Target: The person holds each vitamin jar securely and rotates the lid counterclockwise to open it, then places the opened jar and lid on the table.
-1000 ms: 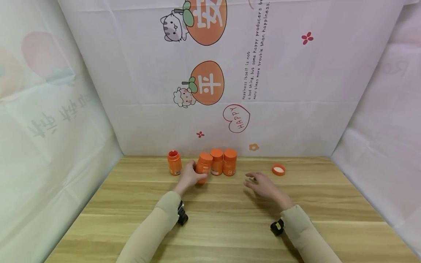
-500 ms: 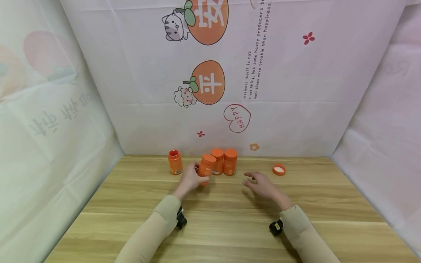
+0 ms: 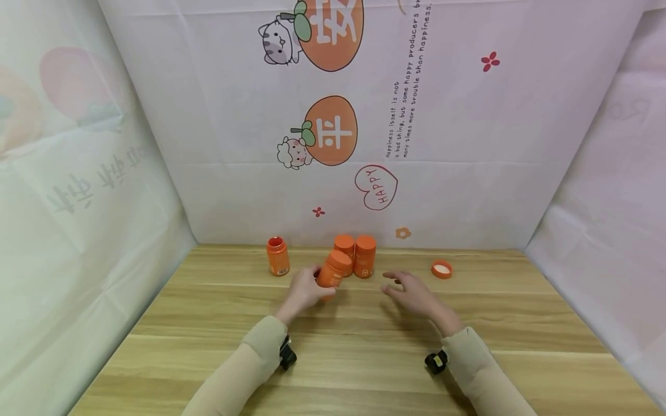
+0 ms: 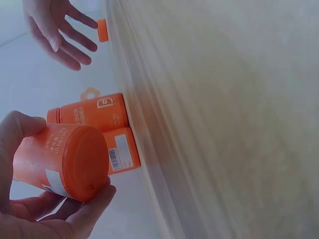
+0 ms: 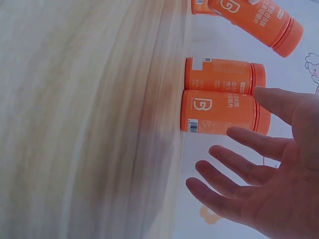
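Note:
My left hand (image 3: 303, 290) grips an orange capped pill bottle (image 3: 335, 270), tilted to the right and lifted off the table; its base faces the camera in the left wrist view. Just behind it two more capped orange bottles stand upright side by side, the right one (image 3: 365, 257) and the left one (image 3: 344, 245), which is partly hidden. My right hand (image 3: 414, 294) hovers to their right, fingers spread and holding nothing. To the left stands an uncapped orange bottle (image 3: 278, 258). An orange cap (image 3: 441, 269) lies on the table to the right, its white inside facing up.
The wooden table (image 3: 364, 370) ends at a white printed cloth backdrop (image 3: 447, 190) just behind the bottles. Cloth walls also rise at the left and right sides.
The bottle in my left hand has moved right and toward me, tilting further over. My right hand has shifted very slightly left. The standing bottles and the cap stay put.

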Tool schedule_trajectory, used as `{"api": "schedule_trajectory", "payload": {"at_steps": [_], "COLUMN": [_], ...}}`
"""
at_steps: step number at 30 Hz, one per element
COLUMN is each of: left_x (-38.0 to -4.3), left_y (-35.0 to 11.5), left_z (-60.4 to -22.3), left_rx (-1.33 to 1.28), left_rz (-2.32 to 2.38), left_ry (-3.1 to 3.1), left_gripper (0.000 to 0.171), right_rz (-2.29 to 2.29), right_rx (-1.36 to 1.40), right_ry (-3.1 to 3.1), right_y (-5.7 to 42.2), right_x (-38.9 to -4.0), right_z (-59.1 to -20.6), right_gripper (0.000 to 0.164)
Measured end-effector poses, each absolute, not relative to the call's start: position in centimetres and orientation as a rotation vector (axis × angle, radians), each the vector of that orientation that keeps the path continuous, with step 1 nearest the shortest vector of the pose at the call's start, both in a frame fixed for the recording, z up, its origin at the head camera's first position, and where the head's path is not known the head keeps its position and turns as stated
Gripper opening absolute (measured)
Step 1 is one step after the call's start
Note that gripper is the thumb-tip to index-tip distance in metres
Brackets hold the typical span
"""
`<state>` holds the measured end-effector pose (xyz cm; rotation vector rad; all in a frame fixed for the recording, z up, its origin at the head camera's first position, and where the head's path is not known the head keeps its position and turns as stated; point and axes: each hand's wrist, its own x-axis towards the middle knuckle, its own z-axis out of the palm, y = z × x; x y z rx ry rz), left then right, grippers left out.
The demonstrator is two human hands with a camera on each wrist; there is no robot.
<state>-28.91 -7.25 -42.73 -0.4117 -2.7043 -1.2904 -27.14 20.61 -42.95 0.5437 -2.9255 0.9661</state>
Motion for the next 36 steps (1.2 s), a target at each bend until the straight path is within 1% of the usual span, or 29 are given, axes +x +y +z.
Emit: {"api": "schedule_trajectory", "payload": {"at_steps": [11, 17, 25, 36], "left_x": [-27.5, -27.1, -26.4, -26.1], "left_y": [-6.6, -6.3, -5.9, -5.4], "left_z": [-42.4, -42.5, -42.3, -42.5], "left_rx": [-0.471, -0.506, -0.543, -0.537], "left_rz": [-1.308, -1.279, -1.294, -1.313], "left_ry": [-2.699, -2.699, -2.69, -2.691], "left_gripper": [0.045, 0.043, 0.039, 0.044], "right_rz": [1.005, 1.023, 1.055, 1.127], "right_rx": [0.568, 0.59, 0.622, 0.661], "right_ry": [-2.871, -2.849, -2.806, -2.765], "right_y": [20.2, 19.8, 19.3, 18.5], "right_x": [-26.6, -26.2, -25.8, -25.1], "right_z": [-42.3, -41.9, -41.6, -41.2], "right_gripper": [0.046, 0.048, 0.045, 0.047]}}
